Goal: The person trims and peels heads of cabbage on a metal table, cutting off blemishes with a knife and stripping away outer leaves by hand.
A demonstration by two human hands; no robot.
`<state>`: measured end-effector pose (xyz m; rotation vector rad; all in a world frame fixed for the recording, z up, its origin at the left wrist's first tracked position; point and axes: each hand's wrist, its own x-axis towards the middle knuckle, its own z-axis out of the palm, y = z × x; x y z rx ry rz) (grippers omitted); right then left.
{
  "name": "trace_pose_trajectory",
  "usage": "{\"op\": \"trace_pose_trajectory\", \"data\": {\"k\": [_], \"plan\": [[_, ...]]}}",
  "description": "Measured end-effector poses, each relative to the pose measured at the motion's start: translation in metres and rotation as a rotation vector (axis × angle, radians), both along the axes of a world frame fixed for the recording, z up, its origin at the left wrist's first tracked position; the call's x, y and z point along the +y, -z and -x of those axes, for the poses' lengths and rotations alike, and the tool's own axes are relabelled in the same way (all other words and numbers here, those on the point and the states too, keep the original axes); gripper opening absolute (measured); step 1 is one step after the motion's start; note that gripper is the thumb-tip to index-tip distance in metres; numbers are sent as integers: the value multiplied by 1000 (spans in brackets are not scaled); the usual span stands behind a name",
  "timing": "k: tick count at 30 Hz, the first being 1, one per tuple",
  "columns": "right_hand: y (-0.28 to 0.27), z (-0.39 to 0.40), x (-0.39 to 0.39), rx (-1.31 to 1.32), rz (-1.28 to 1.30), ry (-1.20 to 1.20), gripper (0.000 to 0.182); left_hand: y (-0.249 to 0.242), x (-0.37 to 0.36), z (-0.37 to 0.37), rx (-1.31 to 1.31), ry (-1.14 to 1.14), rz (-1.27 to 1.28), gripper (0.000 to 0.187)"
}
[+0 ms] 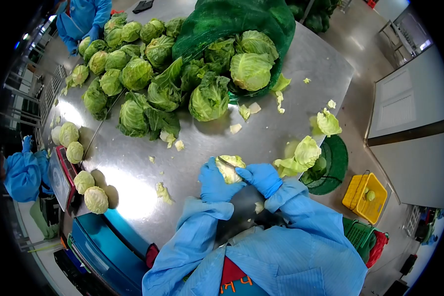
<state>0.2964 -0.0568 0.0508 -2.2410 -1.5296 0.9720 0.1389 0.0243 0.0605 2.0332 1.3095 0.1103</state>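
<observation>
Near the front edge of the steel table, my gloved left hand [215, 182] is wrapped round the left side of a pale, trimmed cabbage [230, 172]. My right hand [262, 178], also in a blue glove, closes on a knife [226, 162]; its handle is hidden in the fist. The dark blade lies across the top of the cabbage, pointing left. Just right of my right hand, loose green leaves [306, 152] lie at the table's edge. A leaf scrap [163, 192] rests to the left of my left hand.
Untrimmed cabbages [137, 74] pile at the back left, some spilling from a green mesh sack [232, 19]. Trimmed heads [96, 200] stand beside a scale [64, 177]. Right of the table are a green basket [338, 158] and yellow crate [365, 197]. Co-workers [84, 19] stand left.
</observation>
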Motion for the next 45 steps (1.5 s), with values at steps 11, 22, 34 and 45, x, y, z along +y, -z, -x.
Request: {"op": "trace_pose_trajectory", "data": {"k": [11, 22, 34, 45], "plan": [[2, -5, 11, -8, -147, 286, 62, -6, -7, -5, 77, 39, -92, 120], [1, -5, 26, 68, -472, 85, 31, -4, -5, 34, -134, 118, -71, 127], [2, 30, 15, 1041, -166, 473, 33, 41, -18, 95, -600, -150, 487, 115], [6, 38, 4, 1463, -475, 592, 47, 52, -12, 122, -780, 117, 595, 126]]}}
